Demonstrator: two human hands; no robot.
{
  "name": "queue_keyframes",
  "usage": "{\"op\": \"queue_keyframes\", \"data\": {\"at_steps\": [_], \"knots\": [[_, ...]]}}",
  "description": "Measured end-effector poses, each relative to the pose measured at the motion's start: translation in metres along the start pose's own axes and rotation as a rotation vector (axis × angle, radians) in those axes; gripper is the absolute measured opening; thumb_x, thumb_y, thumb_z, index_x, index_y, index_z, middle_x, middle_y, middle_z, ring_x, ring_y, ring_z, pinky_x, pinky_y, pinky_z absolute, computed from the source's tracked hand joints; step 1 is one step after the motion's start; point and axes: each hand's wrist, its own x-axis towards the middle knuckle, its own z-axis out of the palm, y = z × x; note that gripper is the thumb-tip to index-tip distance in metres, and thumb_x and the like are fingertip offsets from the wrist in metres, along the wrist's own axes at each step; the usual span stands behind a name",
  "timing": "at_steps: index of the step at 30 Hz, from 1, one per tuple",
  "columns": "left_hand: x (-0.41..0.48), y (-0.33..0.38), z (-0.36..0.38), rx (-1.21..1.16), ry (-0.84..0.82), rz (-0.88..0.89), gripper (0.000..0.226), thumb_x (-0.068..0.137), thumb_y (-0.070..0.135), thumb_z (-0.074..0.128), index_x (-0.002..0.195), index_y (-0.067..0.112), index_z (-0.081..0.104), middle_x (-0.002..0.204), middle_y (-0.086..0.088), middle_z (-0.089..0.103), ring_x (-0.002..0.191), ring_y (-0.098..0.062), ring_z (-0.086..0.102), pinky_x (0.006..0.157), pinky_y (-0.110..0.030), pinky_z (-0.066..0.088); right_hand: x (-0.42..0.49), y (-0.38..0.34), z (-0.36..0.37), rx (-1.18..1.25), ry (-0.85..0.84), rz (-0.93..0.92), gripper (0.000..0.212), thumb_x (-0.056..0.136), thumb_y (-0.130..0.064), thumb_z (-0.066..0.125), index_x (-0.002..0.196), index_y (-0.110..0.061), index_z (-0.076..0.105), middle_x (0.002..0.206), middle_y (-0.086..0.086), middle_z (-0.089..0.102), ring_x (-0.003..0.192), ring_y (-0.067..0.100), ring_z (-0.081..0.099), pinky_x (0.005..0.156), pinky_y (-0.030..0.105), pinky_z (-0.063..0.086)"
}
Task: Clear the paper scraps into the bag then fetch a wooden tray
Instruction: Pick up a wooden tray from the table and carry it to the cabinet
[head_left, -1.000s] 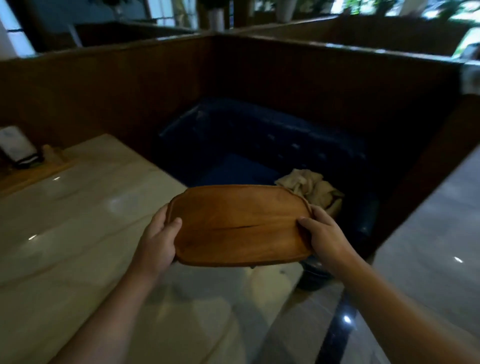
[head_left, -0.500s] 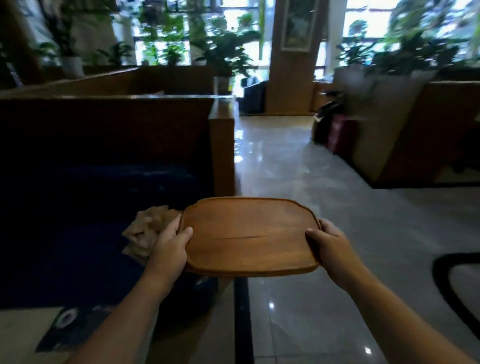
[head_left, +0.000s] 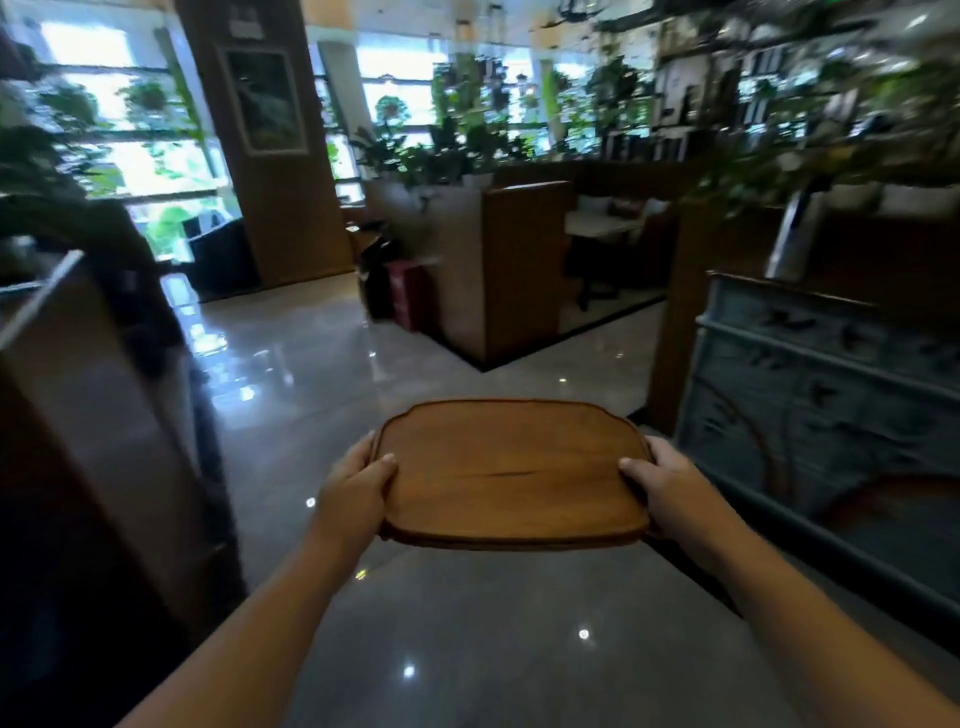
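Note:
A flat wooden tray (head_left: 511, 470) with rounded corners and a thin dark crack along its middle is held level in front of me, above a glossy grey floor. My left hand (head_left: 356, 491) grips its left edge, thumb on top. Its right edge is gripped the same way by my right hand (head_left: 662, 486). The tray carries nothing. No paper scraps and no bag are in view.
A wooden booth partition (head_left: 78, 415) stands close on my left. A grey-blue carved cabinet (head_left: 831, 395) stands close on my right. Ahead, the shiny floor (head_left: 322, 374) runs toward another wooden booth (head_left: 519, 270), a pillar (head_left: 270, 145) and many potted plants.
My view has swung right, away from the marble table and the blue seat with the crumpled cloth, to an open aisle. Both hands keep the same hold on the tray.

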Motion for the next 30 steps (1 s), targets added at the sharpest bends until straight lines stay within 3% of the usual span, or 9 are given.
{"op": "queue_keyframes", "data": {"at_steps": [4, 6, 10, 13, 16, 18, 22, 28, 30], "knots": [[0.019, 0.017, 0.104, 0.007, -0.142, 0.012, 0.028, 0.094, 0.012, 0.048, 0.091, 0.035, 0.065, 0.067, 0.0, 0.061, 0.056, -0.018, 0.054, 0.05, -0.033, 0.041, 0.014, 0.009, -0.091, 0.004, 0.175, 0.017, 0.024, 0.099, -0.022, 0.048, 0.123, -0.019, 0.05, 0.096, 0.003, 0.063, 0.074, 0.017, 0.06, 0.05, 0.023, 0.043], [0.029, 0.024, 0.153, 0.018, -0.249, 0.029, 0.023, 0.095, 0.016, 0.046, 0.1, 0.03, 0.063, 0.072, -0.008, 0.062, 0.057, -0.024, 0.054, 0.05, -0.035, 0.042, 0.017, 0.015, -0.133, 0.024, 0.25, 0.029, 0.024, 0.099, -0.022, 0.048, 0.122, -0.016, 0.051, 0.098, 0.007, 0.063, 0.073, 0.019, 0.06, 0.046, 0.021, 0.043], [0.052, 0.036, 0.238, 0.061, -0.407, 0.049, 0.024, 0.097, 0.021, 0.044, 0.119, 0.024, 0.054, 0.084, -0.015, 0.065, 0.057, -0.024, 0.057, 0.05, -0.035, 0.046, 0.024, 0.025, -0.201, 0.059, 0.388, 0.071, 0.027, 0.099, -0.025, 0.048, 0.125, -0.015, 0.051, 0.11, 0.008, 0.063, 0.095, 0.029, 0.064, 0.071, 0.039, 0.052], [0.07, 0.045, 0.302, 0.048, -0.489, 0.058, 0.033, 0.097, 0.022, 0.045, 0.13, 0.021, 0.048, 0.093, -0.014, 0.068, 0.064, -0.025, 0.063, 0.056, -0.038, 0.052, 0.034, 0.031, -0.247, 0.084, 0.466, 0.111, 0.027, 0.099, -0.028, 0.049, 0.124, -0.018, 0.05, 0.114, 0.009, 0.063, 0.098, 0.034, 0.064, 0.081, 0.049, 0.053], [0.093, 0.05, 0.364, 0.028, -0.582, 0.056, 0.031, 0.097, 0.022, 0.046, 0.128, 0.019, 0.05, 0.098, -0.01, 0.068, 0.073, -0.025, 0.067, 0.065, -0.041, 0.057, 0.05, 0.034, -0.287, 0.077, 0.576, 0.102, 0.032, 0.098, -0.028, 0.05, 0.128, -0.016, 0.05, 0.114, 0.01, 0.063, 0.098, 0.032, 0.063, 0.077, 0.045, 0.053], [0.111, 0.056, 0.402, 0.009, -0.639, 0.051, 0.026, 0.097, 0.021, 0.045, 0.122, 0.022, 0.052, 0.096, -0.009, 0.069, 0.068, -0.021, 0.065, 0.059, -0.034, 0.055, 0.067, 0.038, -0.308, 0.076, 0.636, 0.094, 0.032, 0.098, -0.027, 0.049, 0.128, -0.016, 0.05, 0.113, 0.01, 0.062, 0.096, 0.03, 0.063, 0.072, 0.041, 0.051], [0.158, 0.065, 0.47, -0.007, -0.733, 0.052, 0.026, 0.098, 0.022, 0.043, 0.123, 0.026, 0.051, 0.095, -0.01, 0.069, 0.066, -0.022, 0.065, 0.053, -0.031, 0.053, 0.113, 0.042, -0.342, 0.061, 0.761, 0.067, 0.03, 0.098, -0.026, 0.05, 0.126, -0.017, 0.052, 0.114, 0.007, 0.063, 0.102, 0.03, 0.062, 0.085, 0.047, 0.053], [0.237, 0.076, 0.557, 0.045, -0.86, 0.076, 0.02, 0.098, 0.022, 0.043, 0.112, 0.031, 0.055, 0.098, -0.007, 0.069, 0.079, -0.025, 0.068, 0.067, -0.04, 0.056, 0.188, 0.045, -0.38, 0.056, 0.864, 0.106, 0.027, 0.096, -0.033, 0.053, 0.121, -0.024, 0.056, 0.111, 0.002, 0.065, 0.1, 0.026, 0.063, 0.09, 0.051, 0.053], [0.256, 0.076, 0.584, 0.063, -0.888, 0.095, 0.023, 0.098, 0.025, 0.043, 0.116, 0.031, 0.054, 0.099, -0.007, 0.069, 0.075, -0.024, 0.067, 0.061, -0.039, 0.055, 0.206, 0.046, -0.394, 0.053, 0.898, 0.102, 0.021, 0.096, -0.031, 0.053, 0.116, -0.026, 0.058, 0.109, 0.0, 0.066, 0.099, 0.024, 0.064, 0.09, 0.049, 0.053]]}}
